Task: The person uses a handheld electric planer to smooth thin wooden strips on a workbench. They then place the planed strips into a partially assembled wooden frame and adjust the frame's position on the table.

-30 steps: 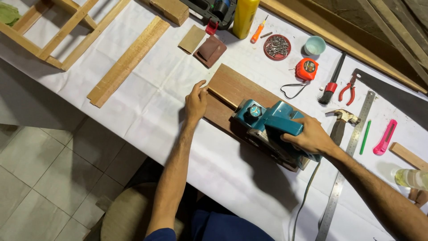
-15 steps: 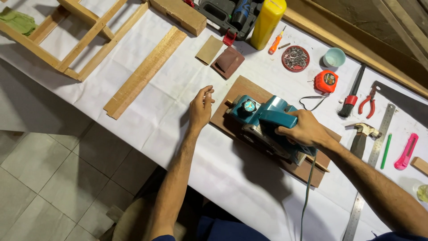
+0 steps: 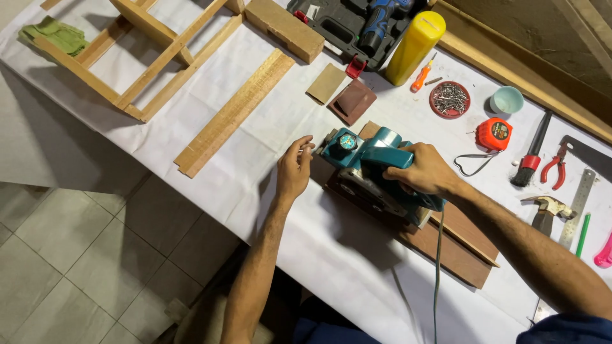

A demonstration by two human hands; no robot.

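- Covering the worktop (image 3: 268, 146), a white sheet carries everything.
- Lying at the near edge, a dark board (image 3: 456, 245) sits under the planer (image 3: 370, 169).
- Gripping the planer's handle, the right hand (image 3: 426, 171) is clenched.
- Resting open beside the planer's nose, the left hand (image 3: 294, 171) holds nothing.
- A tape measure (image 3: 494, 134) lies behind.

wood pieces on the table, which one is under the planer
The dark brown board beneath the teal planer; the pale strip and thick block lie apart, farther up the table.
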